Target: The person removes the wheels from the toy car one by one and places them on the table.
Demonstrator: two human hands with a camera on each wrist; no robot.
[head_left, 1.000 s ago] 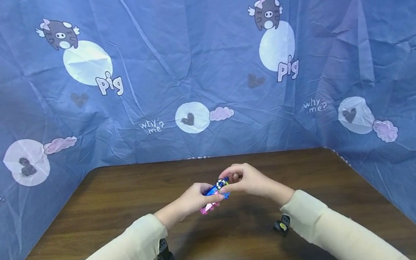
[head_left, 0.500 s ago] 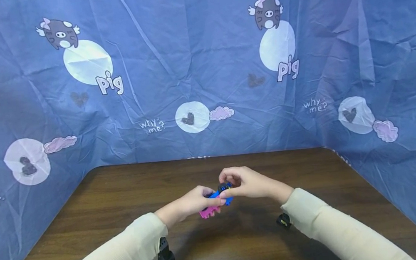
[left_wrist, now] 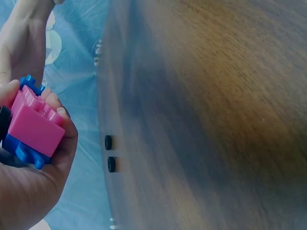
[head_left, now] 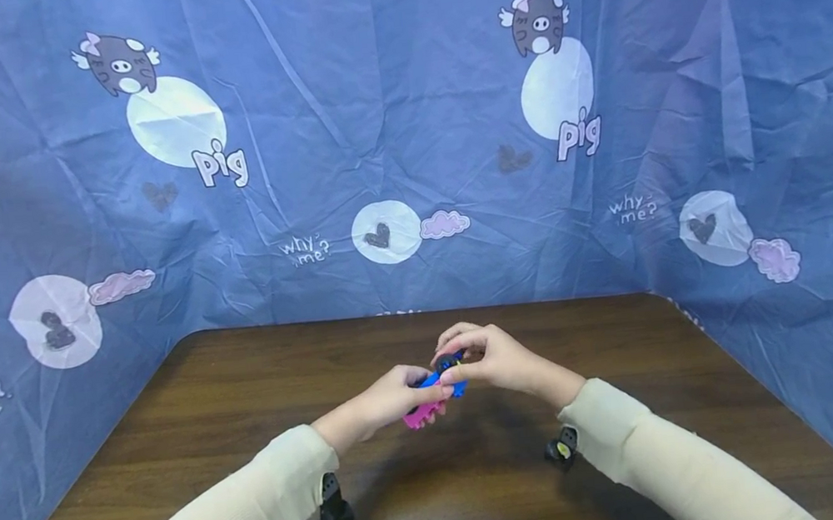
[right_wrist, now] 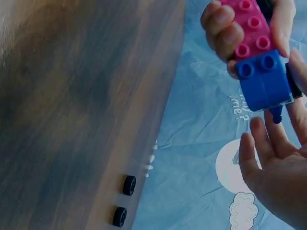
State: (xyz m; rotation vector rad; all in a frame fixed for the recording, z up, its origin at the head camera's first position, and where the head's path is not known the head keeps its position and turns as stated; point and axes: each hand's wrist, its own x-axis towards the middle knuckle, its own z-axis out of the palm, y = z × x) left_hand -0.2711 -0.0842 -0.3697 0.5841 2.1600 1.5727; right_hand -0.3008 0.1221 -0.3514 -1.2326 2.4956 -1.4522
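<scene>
A small toy built of a pink brick (head_left: 422,414) and a blue brick (head_left: 447,384) is held above the middle of the dark wooden table (head_left: 213,413). My left hand (head_left: 429,393) grips the pink end, its fingers (right_wrist: 220,26) curled round the studs. My right hand (head_left: 458,362) pinches the blue end from above, where a black part (head_left: 447,364) shows. In the left wrist view the pink brick (left_wrist: 36,127) lies over the blue brick (left_wrist: 24,151) in my palm. From the right wrist, the blue brick (right_wrist: 264,79) sits just beyond the pink brick (right_wrist: 249,26).
Blue printed cloth (head_left: 404,127) walls the table at the back and on both sides. Two small black round pieces (right_wrist: 124,201) lie near the table's far edge. Black wrist camera mounts (head_left: 332,507) hang under both cream sleeves.
The toy has turned in my hands: the white-faced wheel seen a second ago no longer shows. My right hand's fingers shifted over the blue end. Both hands stay near the table's middle.
</scene>
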